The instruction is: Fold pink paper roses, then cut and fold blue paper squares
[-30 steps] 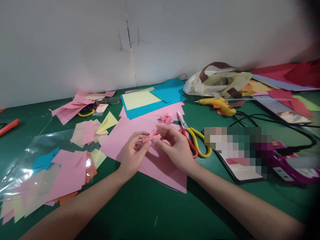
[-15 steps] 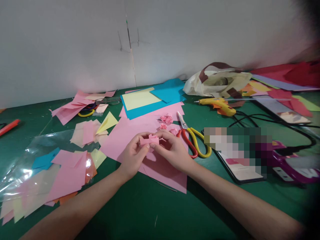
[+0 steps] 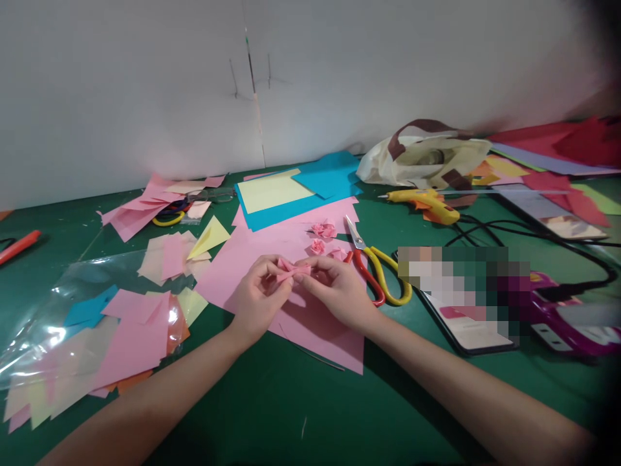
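Note:
Between the fingertips of my left hand (image 3: 262,294) and my right hand (image 3: 337,288) is a small folded piece of pink paper (image 3: 292,270). Both hands pinch it, one at each end, above a large pink sheet (image 3: 325,343). Just beyond my fingers lie small pink paper roses (image 3: 317,246). Scissors (image 3: 371,265) with one red and one yellow handle rest to the right of my right hand, blades pointing away. A thin wire (image 3: 315,359) lies near the sheet's front edge.
Paper scraps and a clear plastic bag (image 3: 121,272) lie left. Blue sheets (image 3: 334,175) lie at the back. Rightward are a yellow glue gun (image 3: 422,204), a cloth bag (image 3: 378,165), a phone (image 3: 466,330), cables (image 3: 524,228) and a purple device (image 3: 567,330). A wall (image 3: 145,97) stands behind.
The pink paper has turned and been pinched narrower between my fingers. My hands have stayed in nearly the same place.

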Available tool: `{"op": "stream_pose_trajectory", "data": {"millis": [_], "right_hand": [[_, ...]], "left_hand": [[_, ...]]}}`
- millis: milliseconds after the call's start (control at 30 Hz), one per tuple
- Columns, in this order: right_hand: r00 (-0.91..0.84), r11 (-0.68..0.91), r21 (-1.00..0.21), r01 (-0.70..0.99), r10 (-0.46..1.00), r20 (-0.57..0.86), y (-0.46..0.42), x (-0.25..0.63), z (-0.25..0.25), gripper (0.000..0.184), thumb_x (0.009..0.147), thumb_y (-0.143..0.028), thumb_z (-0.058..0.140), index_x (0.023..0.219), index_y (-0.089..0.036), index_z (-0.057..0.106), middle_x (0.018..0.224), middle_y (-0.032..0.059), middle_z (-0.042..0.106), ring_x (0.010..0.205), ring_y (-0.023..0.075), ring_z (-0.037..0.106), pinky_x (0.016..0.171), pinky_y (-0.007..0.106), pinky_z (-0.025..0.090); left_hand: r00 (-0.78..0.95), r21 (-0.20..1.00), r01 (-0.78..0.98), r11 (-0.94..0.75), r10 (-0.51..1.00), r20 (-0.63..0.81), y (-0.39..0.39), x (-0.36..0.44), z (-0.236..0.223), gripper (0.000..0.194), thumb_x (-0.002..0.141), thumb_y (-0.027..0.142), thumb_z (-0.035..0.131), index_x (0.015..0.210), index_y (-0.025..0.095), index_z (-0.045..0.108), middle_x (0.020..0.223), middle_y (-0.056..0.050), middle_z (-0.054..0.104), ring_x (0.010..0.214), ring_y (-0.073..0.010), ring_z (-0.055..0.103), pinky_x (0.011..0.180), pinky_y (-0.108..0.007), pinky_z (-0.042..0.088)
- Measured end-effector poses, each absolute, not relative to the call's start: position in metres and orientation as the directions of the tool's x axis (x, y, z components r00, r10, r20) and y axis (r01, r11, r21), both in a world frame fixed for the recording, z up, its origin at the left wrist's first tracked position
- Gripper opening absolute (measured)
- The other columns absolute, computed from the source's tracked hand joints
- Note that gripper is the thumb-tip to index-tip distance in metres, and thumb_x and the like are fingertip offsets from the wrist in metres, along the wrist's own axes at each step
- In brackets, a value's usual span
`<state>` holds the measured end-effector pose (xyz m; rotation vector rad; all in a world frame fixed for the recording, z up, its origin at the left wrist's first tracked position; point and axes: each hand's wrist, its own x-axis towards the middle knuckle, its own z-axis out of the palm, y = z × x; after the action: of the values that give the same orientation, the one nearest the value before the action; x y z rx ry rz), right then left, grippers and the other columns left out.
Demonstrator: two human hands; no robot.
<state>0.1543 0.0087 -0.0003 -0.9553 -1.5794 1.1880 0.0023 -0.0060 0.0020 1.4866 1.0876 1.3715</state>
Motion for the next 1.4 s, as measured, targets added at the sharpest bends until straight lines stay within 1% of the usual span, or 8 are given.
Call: {"op": "stream_pose_trajectory", "data": {"millis": [200, 333, 433, 600, 800, 1133, 1267, 1400], "right_hand": [[-0.261, 0.225, -0.974, 0.028, 0.942, 0.21, 0.009, 0.1536, -0.0031, 0.01, 0.08, -0.026, 0.058, 0.083, -0.018, 0.064, 0.079, 0.0022, 0.068, 0.071, 0.0124, 0.062, 0.064, 0.026, 0.049], [-0.231, 0.202, -0.977, 0.062, 0.956, 0.183, 0.0088, 0.1535, -0.0018, 0.007, 0.078, -0.025, 0.061, 0.08, -0.018, 0.063, 0.074, 0.001, 0.067, 0.066, 0.0118, 0.061, 0.061, 0.025, 0.048], [-0.197, 0.189, -0.978, 0.084, 0.966, 0.17, 0.009, 0.1539, -0.0004, 0.009, 0.076, -0.027, 0.063, 0.074, -0.019, 0.064, 0.071, 0.0007, 0.067, 0.063, 0.0118, 0.06, 0.058, 0.025, 0.048], [-0.146, 0.151, -0.983, 0.104, 0.98, 0.136, 0.0084, 0.1528, 0.0006, 0.012, 0.073, -0.029, 0.066, 0.067, -0.019, 0.064, 0.065, 0.0011, 0.067, 0.061, 0.0127, 0.061, 0.055, 0.025, 0.048], [-0.075, 0.174, -0.985, -0.013, 0.982, 0.174, 0.0063, 0.1495, -0.0045, 0.019, 0.071, -0.025, 0.068, 0.086, -0.022, 0.056, 0.066, -0.0023, 0.064, 0.062, 0.0129, 0.063, 0.053, 0.025, 0.047], [-0.088, 0.547, -0.805, 0.229, 0.836, 0.542, 0.0018, 0.1547, -0.0035, 0.009, 0.08, -0.017, 0.061, 0.086, -0.023, 0.065, 0.083, 0.002, 0.069, 0.074, 0.0147, 0.062, 0.069, 0.031, 0.051], [-0.174, 0.587, -0.776, 0.23, 0.809, 0.561, 0.0038, 0.1545, -0.002, 0.011, 0.081, -0.015, 0.057, 0.083, -0.024, 0.064, 0.085, 0.0027, 0.069, 0.083, 0.0174, 0.063, 0.074, 0.034, 0.05], [-0.209, 0.543, -0.823, 0.168, 0.835, 0.508, 0.0052, 0.1523, -0.0005, 0.009, 0.081, -0.015, 0.054, 0.082, -0.021, 0.061, 0.078, 0.0023, 0.065, 0.073, 0.0146, 0.059, 0.067, 0.03, 0.049]], "left_hand": [[-0.024, 0.957, 0.068, -0.281, 0.959, 0.283, -0.0068, 0.0031, 0.0028, 0.008, 0.073, 0.021, 0.066, 0.07, 0.019, 0.059, 0.083, -0.003, 0.06, 0.085, -0.0162, 0.061, 0.073, -0.028, 0.053], [-0.141, 0.982, 0.035, -0.184, 0.972, 0.187, -0.0072, 0.0024, 0.0028, 0.025, 0.067, 0.023, 0.074, 0.085, 0.02, 0.057, 0.077, 0.001, 0.062, 0.072, -0.0126, 0.062, 0.064, -0.024, 0.052], [-0.092, 0.995, 0.045, -0.085, 0.992, 0.089, -0.0064, 0.0017, 0.0023, 0.031, 0.069, 0.026, 0.072, 0.097, 0.018, 0.06, 0.079, -0.002, 0.067, 0.072, -0.0142, 0.064, 0.065, -0.025, 0.052], [-0.01, 0.991, 0.102, -0.09, 0.996, 0.091, -0.0042, 0.0005, 0.0007, 0.013, 0.075, 0.03, 0.067, 0.071, 0.018, 0.066, 0.072, -0.002, 0.069, 0.072, -0.0163, 0.065, 0.071, -0.028, 0.052], [-0.032, 0.985, 0.136, -0.102, 0.994, 0.108, -0.0026, -0.001, 0.0014, 0.013, 0.075, 0.031, 0.066, 0.072, 0.018, 0.067, 0.073, -0.002, 0.069, 0.074, -0.0164, 0.063, 0.071, -0.028, 0.05], [0.036, 0.996, 0.073, -0.044, 0.998, 0.041, -0.0035, -0.0026, 0.0026, 0.019, 0.077, 0.035, 0.064, 0.076, 0.019, 0.073, 0.077, -0.004, 0.071, 0.075, -0.018, 0.063, 0.071, -0.029, 0.049], [0.025, 1.0, 0.012, -0.018, 1.0, 0.018, -0.0026, -0.0032, 0.0006, 0.021, 0.077, 0.037, 0.063, 0.073, 0.018, 0.073, 0.07, -0.003, 0.069, 0.07, -0.017, 0.061, 0.068, -0.028, 0.047], [0.01, 0.996, -0.088, -0.003, 1.0, 0.004, -0.0014, -0.0027, -0.0009, 0.027, 0.077, 0.042, 0.063, 0.07, 0.018, 0.072, 0.068, -0.003, 0.067, 0.069, -0.0167, 0.059, 0.067, -0.029, 0.048]]}}
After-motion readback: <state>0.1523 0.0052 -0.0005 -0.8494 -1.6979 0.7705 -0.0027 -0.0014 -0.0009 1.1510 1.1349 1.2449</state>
